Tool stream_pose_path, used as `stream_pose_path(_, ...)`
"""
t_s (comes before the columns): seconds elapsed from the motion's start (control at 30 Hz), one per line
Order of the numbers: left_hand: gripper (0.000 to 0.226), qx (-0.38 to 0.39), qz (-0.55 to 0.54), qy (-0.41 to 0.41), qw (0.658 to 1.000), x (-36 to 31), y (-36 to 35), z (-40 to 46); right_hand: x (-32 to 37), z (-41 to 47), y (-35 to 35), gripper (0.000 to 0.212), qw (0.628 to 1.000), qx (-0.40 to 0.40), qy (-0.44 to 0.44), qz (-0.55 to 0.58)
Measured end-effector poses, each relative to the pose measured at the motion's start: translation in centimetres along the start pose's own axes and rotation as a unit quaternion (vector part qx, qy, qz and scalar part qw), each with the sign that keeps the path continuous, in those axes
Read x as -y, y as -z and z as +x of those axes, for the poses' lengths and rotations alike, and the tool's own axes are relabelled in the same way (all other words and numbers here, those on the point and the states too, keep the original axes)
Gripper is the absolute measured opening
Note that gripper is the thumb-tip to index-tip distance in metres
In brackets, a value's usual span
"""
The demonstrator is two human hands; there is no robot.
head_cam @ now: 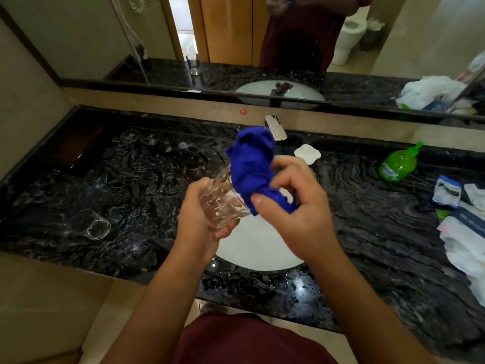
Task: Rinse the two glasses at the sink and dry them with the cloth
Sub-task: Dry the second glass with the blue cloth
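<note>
We are standing at a bathroom vanity, looking down from the head camera at a dark, veined stone countertop (367,219) that is glistening with water drops, with a wide wall mirror (236,43) running behind it. A white oval sink basin (257,250) is sitting under our hands, and a chrome tap (275,127) is reaching out from the back wall.

Our left hand (202,219) is wrapping its fingers around a clear, faceted drinking glass (221,203), holding it tilted above the basin with its mouth pointing up and away toward the tap. Our right hand (296,206) is pinching a bunched royal-blue cloth (252,166) between thumb and curled fingers, and the cloth is pressing against the glass near its mouth. We cannot tell whether the cloth is reaching inside.

A second clear glass (90,224) is lying on its side on the counter, well apart to the left, with wet stone around it.

We are judging this to be the drying of the first glass. To do it well, we are advising a firm grip low on the wet glass, feeding the cloth well into the bowl, and turning the glass against it, all above the basin in case of a slip.

A green plastic soap bottle (399,166) is lying on its side to the right, near scattered white packets (462,240).
</note>
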State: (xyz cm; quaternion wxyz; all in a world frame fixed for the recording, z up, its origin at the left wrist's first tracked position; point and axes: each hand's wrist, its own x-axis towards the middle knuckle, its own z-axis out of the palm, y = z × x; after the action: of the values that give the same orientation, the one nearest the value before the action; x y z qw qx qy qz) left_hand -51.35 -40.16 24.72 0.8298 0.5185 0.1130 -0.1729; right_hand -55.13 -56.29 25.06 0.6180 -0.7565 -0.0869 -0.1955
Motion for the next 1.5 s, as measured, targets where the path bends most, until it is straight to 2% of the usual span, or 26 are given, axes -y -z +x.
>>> stream_pose_path(0.1,0.052,-0.005,-0.023,0.017,1.0,0.2,0.2,0.2,-0.1,0.1,-0.4,0.052,0.996,0.048,0.018,-0.073)
stream_pose_path(0.13,0.051,-0.006,-0.022,0.018,1.0,0.2,0.3,0.3,-0.2,0.2,-0.4,0.055,0.992,0.062,0.021,-0.109)
stream_pose_path(0.2,0.044,-0.012,-0.015,0.016,1.0,0.2,0.7,0.6,-0.5,0.3,-0.2,0.047,0.979,0.1,0.036,-0.172)
stream_pose_path(0.33,0.036,-0.027,0.023,-0.001,0.999,0.7,1.5,0.9,0.1,1.2,0.8,0.039,0.96,0.215,-0.031,-0.178)
stream_pose_path(0.43,0.028,-0.001,0.065,-0.021,0.998,0.8,2.3,1.2,0.5,0.7,1.1,0.055,0.909,0.34,-0.024,-0.241)
stream_pose_path(0.53,0.022,0.007,0.135,-0.043,0.99,-0.3,3.3,1.8,1.0,-0.1,0.7,0.076,0.879,0.42,-0.016,-0.224)
stream_pose_path(0.63,0.029,0.047,0.22,-0.037,0.974,-0.7,3.6,2.0,1.2,0.1,0.0,0.069,0.869,0.419,0.017,-0.264)
stream_pose_path(0.73,0.045,0.063,0.2,-0.025,0.977,-0.1,3.5,1.8,1.6,0.9,-0.6,0.055,0.866,0.408,0.028,-0.288)
stream_pose_path(0.83,0.03,0.034,0.171,-0.028,0.984,0.6,3.1,1.7,1.3,1.7,-0.3,0.052,0.879,0.392,0.019,-0.269)
stream_pose_path(0.93,0.025,0.014,0.18,-0.044,0.983,0.4,3.4,1.7,1.4,2.0,0.7,0.051,0.905,0.349,0.005,-0.241)
stream_pose_path(1.0,0.025,-0.023,0.165,-0.05,0.985,-0.4,4.5,1.8,1.0,1.8,2.1,0.045,0.922,0.333,-0.03,-0.195)
stream_pose_path(1.07,0.024,-0.078,0.12,-0.036,0.989,-1.0,5.8,1.5,0.5,1.7,3.3,0.039,0.937,0.31,-0.128,-0.098)
stream_pose_path(1.17,0.04,-0.109,0.031,-0.008,0.994,-1.1,6.7,0.7,-1.3,1.8,2.3,0.027,0.955,0.201,-0.219,0.021)
stream_pose_path(1.2,0.047,-0.11,0.013,-0.004,0.994,-0.9,6.3,0.2,-1.9,1.7,1.4,0.027,0.952,0.192,-0.236,0.035)
stream_pose_path(1.27,0.051,-0.104,-0.012,-0.014,0.994,-0.2,5.5,-0.5,-3.0,1.5,-1.1,0.041,0.937,0.237,-0.252,0.044)
stream_pose_path(1.33,0.042,-0.111,-0.025,-0.031,0.993,0.5,4.9,-0.9,-3.8,1.1,-3.4,0.056,0.922,0.293,-0.25,0.047)
stream_pose_path(1.43,0.033,-0.187,0.066,-0.081,0.977,1.1,6.3,-0.9,-4.2,1.0,-5.7,0.057,0.924,0.276,-0.252,0.085)
stream_pose_path(1.5,0.034,-0.176,0.18,-0.14,0.958,1.1,8.4,-0.9,-4.5,1.2,-6.7,0.054,0.924,0.262,-0.255,0.11)
